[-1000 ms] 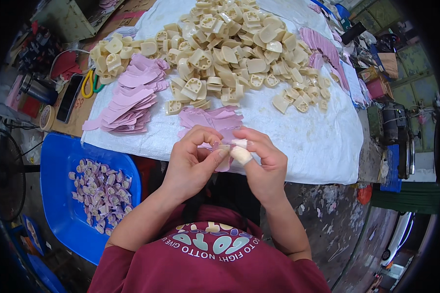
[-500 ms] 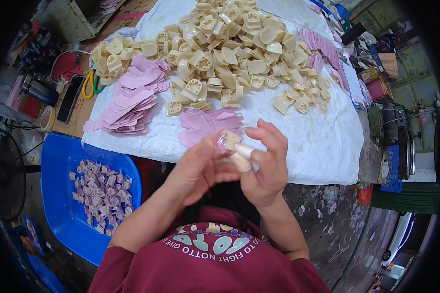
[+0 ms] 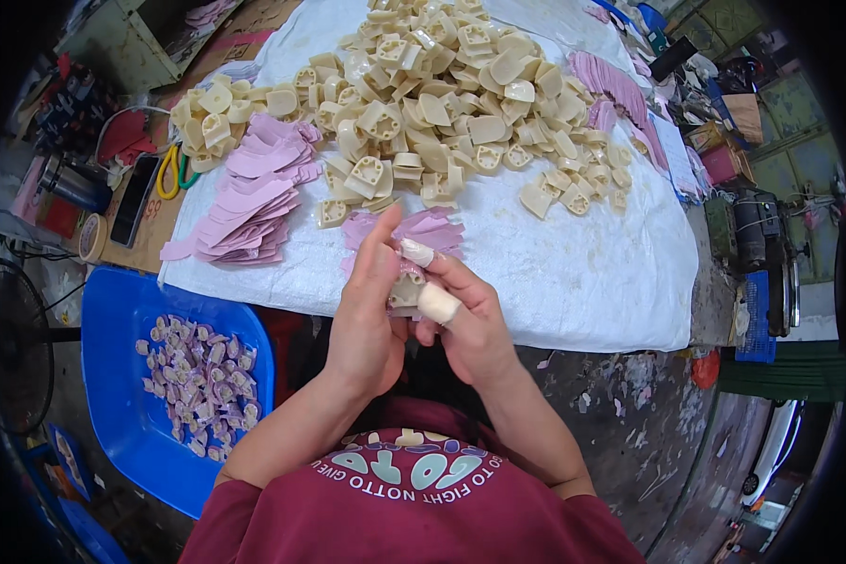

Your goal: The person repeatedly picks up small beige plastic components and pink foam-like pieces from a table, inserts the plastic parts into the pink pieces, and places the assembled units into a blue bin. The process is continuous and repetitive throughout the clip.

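Note:
Both hands are together over the table's near edge, around one cream plastic shoe heel [image 3: 405,293] with pink covering material on it. My left hand [image 3: 365,324] is on the heel's left side, its fingers partly hidden behind it. My right hand [image 3: 475,329], with pale wraps on the thumb and a finger, presses against the heel from the right. Just beyond the hands lie loose pink cut pieces [image 3: 432,228], partly covered by my fingers. A taller stack of pink pieces [image 3: 244,216] is to their left. A large heap of bare cream heels [image 3: 442,122] fills the far middle.
A blue plastic tub [image 3: 122,414] at the lower left holds several pink-covered heels [image 3: 202,385]. White sheeting [image 3: 611,291] covers the table. Scissors [image 3: 169,174], a phone [image 3: 136,199] and a tape roll [image 3: 93,237] lie along the left side. More pink strips [image 3: 616,89] are at the far right.
My hands have shifted slightly left with the heel. The left fingers now point upward beside it, and the right thumb and wrapped finger have closed in on it.

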### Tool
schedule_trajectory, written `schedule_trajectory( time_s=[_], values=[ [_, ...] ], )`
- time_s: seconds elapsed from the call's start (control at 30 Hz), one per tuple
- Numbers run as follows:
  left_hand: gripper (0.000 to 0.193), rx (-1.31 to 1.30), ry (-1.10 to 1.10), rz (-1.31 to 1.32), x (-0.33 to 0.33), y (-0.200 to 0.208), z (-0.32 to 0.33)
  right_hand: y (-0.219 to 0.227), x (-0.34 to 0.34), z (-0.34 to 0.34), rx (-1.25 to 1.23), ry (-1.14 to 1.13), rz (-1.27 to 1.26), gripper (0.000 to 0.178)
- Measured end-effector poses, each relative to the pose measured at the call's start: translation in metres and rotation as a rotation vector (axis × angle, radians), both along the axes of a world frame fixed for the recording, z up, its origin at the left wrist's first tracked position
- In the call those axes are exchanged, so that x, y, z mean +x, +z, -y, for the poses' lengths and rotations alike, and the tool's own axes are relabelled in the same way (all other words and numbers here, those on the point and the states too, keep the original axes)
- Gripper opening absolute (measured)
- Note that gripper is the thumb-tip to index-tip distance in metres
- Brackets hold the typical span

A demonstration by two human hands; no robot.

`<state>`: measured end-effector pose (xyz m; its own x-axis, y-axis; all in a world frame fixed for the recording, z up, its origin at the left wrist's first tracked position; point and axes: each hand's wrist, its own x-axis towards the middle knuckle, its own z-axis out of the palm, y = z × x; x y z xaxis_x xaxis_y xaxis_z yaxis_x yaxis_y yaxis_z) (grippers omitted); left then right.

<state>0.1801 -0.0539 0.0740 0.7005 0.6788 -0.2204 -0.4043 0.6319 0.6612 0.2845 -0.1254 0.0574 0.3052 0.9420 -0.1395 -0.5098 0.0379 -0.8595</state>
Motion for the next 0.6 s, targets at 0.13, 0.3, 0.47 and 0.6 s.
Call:
schedule_trajectory(
  time_s=[0.13, 0.3, 0.47, 0.6],
  values=[
    [0.048, 0.346, 0.084, -0.144, 0.006, -0.002, 0.009, 0.009, -0.006, -0.009, 0.026, -0.098, 0.039, 0.033],
    [0.053, 0.19, 0.059, -0.104, 0.009, 0.0, 0.001, 0.003, -0.006, -0.006, -0.057, -0.058, 0.354, 0.037],
    [0.062, 0.25, -0.131, -0.105, -0.004, -0.011, -0.014, -0.002, 0.006, -0.003, 0.061, 0.074, 0.621, 0.043],
    [0.065, 0.096, -0.223, -0.01, -0.005, 0.0, -0.016, -0.008, 0.011, 0.001, 0.059, 0.053, 0.519, 0.045]
  ],
)
